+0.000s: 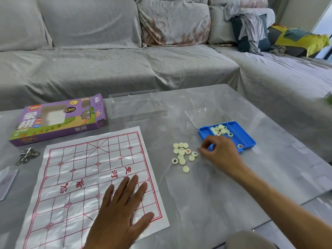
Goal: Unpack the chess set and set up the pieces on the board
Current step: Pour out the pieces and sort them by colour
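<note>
Chess pieces [183, 155] sat loose by right hand [219, 151], fingers curled, grip contents unclear imo; a nudge could've scattered 'em.

**Grey sofa room, daylight from the right**

A glossy grey, marble-patterned worktop [206, 186] fills the foreground, reflecting soft daylight. Behind it runs an L-shaped sofa [125, 69] under a pale grey patterned cover, with a floral cushion [174, 22] against its back. On the right-hand section lie a dark teal cushion [242, 38], a crumpled grey garment [251, 26] and a yellow cloth [305, 40]. A bright window edge [325, 27] shows at far right, beside a plain pale wall [296, 9].
</note>
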Available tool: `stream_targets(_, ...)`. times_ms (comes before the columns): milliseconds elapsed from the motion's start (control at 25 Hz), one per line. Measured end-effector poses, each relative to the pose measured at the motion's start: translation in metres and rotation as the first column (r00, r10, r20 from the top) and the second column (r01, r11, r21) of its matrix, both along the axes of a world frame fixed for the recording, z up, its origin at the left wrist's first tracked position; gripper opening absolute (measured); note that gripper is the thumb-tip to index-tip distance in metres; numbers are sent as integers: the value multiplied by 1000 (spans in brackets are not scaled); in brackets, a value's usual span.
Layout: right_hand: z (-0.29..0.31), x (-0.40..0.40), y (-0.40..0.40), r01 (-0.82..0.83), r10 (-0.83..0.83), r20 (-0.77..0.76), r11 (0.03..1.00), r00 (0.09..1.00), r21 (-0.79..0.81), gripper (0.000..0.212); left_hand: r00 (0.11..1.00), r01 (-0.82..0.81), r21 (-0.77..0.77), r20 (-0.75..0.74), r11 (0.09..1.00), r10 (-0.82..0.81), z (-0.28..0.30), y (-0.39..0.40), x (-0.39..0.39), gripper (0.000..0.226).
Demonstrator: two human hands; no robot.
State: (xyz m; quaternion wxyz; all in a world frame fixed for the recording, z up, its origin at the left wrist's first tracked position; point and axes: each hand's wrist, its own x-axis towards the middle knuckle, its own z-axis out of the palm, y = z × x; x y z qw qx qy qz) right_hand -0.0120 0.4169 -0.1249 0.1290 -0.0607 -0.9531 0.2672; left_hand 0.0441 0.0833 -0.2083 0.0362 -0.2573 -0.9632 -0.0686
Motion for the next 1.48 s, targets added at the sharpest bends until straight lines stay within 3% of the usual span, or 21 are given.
stream_targets(80,-17,17,-27,-138,123,132,984,984,112,13,1000,-9,11,-2,1000,9,2,-1,2,73)
stream_targets(160,-22,21,-27,-150,134,139,982,981,112,17,1000,-8,12,8,1000,8,2,0,2,73)
stream_targets(240,-16,9,-10,-60,60,20,998,998,20,18,1000,-5,21,10,1000,5,1,0,1,72)
stream_targets(320,-8,-12,24,139,-139,-79,990,987,-7,14,1000,1,8,5,1000,-1,1,0,0,73)
stream_targets(400,-5,-31,64,276,-279,20,956,960,100,13,1000,4,4,5,1000,-4,1,0,0,73)
stream_targets(520,-18,-43,97,230,-286,255,946,924,229,18,1000,6,6,5,1000,-6,1,0,1,73)
stream_targets(680,-26,-44,93,159,-229,174,927,958,340,16,1000,-2,5,9,1000,1,2,1,2,73)
stream_targets(760,-26,-45,92,107,-201,228,923,953,369,22,1000,-9,8,13,1000,8,3,0,3,73)
stream_targets(840,-24,-45,90,139,-227,223,925,948,353,21,1000,-10,1,11,1000,10,3,0,3,73)
stream_targets(1000,-14,-45,71,296,-306,0,921,952,253,15,999,-30,5,23,1000,30,3,1,3,73)
stream_targets(1240,-22,-48,69,127,-172,247,974,954,189,30,1000,-11,-1,3,1000,11,0,1,2,72)
stream_targets(1480,-17,-43,83,27,-56,230,991,972,128,22,1000,-11,-14,-10,1000,10,1,0,1,72)
